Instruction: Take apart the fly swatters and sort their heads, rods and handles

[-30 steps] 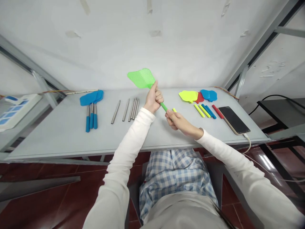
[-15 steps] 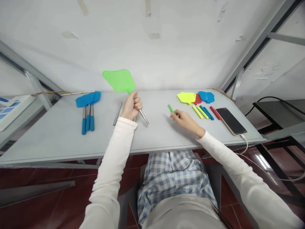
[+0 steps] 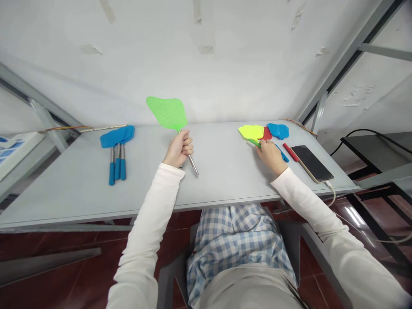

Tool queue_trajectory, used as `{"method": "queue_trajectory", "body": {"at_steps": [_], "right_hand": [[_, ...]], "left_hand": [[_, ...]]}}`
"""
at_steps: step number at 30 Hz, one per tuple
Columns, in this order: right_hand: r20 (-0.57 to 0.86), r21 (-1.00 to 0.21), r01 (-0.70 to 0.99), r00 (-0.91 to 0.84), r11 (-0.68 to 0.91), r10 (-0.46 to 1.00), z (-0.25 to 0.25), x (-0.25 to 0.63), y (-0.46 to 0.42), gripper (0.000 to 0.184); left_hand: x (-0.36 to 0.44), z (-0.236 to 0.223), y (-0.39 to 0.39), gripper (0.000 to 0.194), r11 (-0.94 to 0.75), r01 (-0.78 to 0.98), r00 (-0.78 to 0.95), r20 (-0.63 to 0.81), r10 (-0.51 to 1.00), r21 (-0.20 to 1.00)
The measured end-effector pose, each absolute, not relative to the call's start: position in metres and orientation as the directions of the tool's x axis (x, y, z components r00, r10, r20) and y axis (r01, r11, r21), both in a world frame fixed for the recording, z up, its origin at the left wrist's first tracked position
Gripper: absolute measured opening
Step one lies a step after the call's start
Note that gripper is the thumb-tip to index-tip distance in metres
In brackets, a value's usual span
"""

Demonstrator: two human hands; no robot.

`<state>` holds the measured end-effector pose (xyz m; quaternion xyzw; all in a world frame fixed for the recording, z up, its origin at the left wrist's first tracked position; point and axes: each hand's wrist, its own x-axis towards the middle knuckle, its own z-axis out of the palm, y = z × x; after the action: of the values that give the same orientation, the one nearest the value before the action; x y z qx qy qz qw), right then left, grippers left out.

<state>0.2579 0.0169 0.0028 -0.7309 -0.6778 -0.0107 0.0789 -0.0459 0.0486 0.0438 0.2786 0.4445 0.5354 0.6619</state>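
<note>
My left hand is closed round the metal rod of a green fly swatter, whose mesh head is raised above the grey table. The rod's bare end sticks out below my fist. My right hand rests at the right among loose coloured handle sleeves and pinches a green sleeve, beside a yellow swatter head. Red and blue swatter heads lie just behind it.
Three assembled blue swatters lie at the left of the table. A blue sleeve and a red sleeve lie by a phone with a cable at the right edge. A metal frame post stands behind.
The green sleeve came off the rod. My right hand carried it right to the pile of sleeves. My left hand moved the swatter left, then slightly back.
</note>
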Motion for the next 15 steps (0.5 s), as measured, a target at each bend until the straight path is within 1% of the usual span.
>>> {"method": "queue_trajectory", "body": {"at_steps": [4, 7, 10, 12, 14, 15], "right_hand": [[0.096, -0.127, 0.987, 0.115, -0.102, 0.989, 0.002, 0.256, 0.011, 0.036], [0.111, -0.124, 0.984, 0.144, -0.130, 0.983, -0.003, 0.247, 0.008, 0.038], [0.128, -0.082, 0.981, 0.187, -0.177, 0.974, -0.008, 0.245, 0.008, 0.042], [0.160, -0.079, 0.982, 0.185, -0.174, 0.970, -0.009, 0.247, 0.007, 0.042], [0.219, -0.144, 0.980, 0.164, -0.134, 0.962, -0.006, 0.247, 0.008, 0.039], [0.253, -0.214, 0.973, 0.143, -0.089, 0.957, -0.004, 0.246, 0.008, 0.037]], "left_hand": [[-0.033, 0.041, 0.055, 0.048, 0.305, -0.445, 0.080, -0.301, 0.950, 0.842], [-0.023, 0.040, 0.058, 0.047, 0.329, -0.429, 0.126, -0.305, 0.944, 0.841], [-0.017, 0.040, 0.057, 0.037, 0.356, -0.357, 0.208, -0.298, 0.931, 0.864], [-0.016, 0.041, 0.054, 0.028, 0.352, -0.278, 0.268, -0.279, 0.922, 0.894], [-0.014, 0.043, 0.049, 0.021, 0.309, -0.205, 0.317, -0.236, 0.918, 0.929], [-0.012, 0.043, 0.046, 0.019, 0.280, -0.175, 0.340, -0.209, 0.917, 0.944]]}}
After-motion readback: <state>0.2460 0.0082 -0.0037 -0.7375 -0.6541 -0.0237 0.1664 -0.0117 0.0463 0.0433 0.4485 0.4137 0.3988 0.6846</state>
